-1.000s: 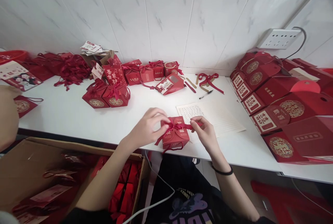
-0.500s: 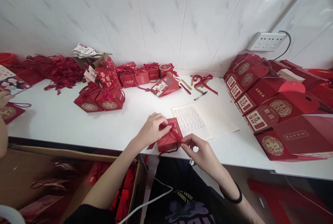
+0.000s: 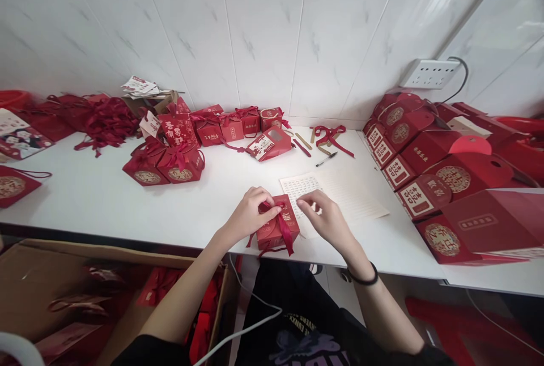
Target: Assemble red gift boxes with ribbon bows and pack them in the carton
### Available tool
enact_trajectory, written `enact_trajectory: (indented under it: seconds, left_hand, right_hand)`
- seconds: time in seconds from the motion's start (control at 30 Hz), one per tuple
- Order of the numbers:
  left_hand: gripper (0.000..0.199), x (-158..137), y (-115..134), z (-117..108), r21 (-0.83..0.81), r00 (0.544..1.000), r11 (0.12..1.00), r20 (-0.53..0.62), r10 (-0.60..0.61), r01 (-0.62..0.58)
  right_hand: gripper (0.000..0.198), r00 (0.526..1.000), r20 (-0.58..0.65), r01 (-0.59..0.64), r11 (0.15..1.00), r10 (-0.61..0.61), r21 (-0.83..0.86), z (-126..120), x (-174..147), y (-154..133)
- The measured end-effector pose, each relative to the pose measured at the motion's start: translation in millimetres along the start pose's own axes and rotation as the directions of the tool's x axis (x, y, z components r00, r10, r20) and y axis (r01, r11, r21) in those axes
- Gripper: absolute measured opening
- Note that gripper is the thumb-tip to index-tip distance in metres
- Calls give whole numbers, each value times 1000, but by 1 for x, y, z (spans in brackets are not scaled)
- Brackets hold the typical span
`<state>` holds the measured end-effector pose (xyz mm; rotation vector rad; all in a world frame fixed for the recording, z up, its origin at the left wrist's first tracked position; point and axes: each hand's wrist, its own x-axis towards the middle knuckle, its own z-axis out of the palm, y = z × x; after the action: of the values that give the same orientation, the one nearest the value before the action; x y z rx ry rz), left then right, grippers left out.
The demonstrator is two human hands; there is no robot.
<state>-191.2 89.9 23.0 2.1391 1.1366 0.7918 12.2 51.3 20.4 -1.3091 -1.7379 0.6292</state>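
Observation:
A small red gift box (image 3: 264, 233) stands close to the table's front edge, directly before me. Across its top runs a dark red ribbon (image 3: 286, 231), one tail hanging down the front right side. My left hand (image 3: 254, 211) is closed, its thumb and fingers pinching the ribbon at the top of the box. Just right of the box, above the paper, my right hand (image 3: 325, 216) holds nothing; its fingers are loosely curled with the thumb apart. Part of the ribbon's knot is hidden behind the left fingers.
Handwritten paper (image 3: 357, 199) lies behind the box, near a pen (image 3: 326, 159) and ribbon scraps (image 3: 334, 138). Two bow-tied boxes (image 3: 164, 167) stand left. Larger red boxes (image 3: 429, 167) are stacked right, below a power strip (image 3: 430, 73). An open carton (image 3: 38, 275) sits below left.
My right hand has let go of the ribbon tail and moved up and right. The tail now hangs over the box. Another person's hand at the far left has gone from view.

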Motion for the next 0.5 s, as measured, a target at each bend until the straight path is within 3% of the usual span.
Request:
enact_trajectory:
  seconds: [0.1,0.33,0.5]
  left_hand:
    - [12,-5,0,-2,-21,999,1000,-41,14,-15]
    - [7,-25,0,-8,43,973,999,-229,31,-22]
    - [8,-28,-3,-11,-30,984,998,-169,48,-53]
  right_hand:
    - [20,991,130,18,998,-25,52,14,18,2]
    - [22,986,164,-30,993,11,114,22,17,-8]
    - [20,984,160,-104,975,73,196,23,17,-9]
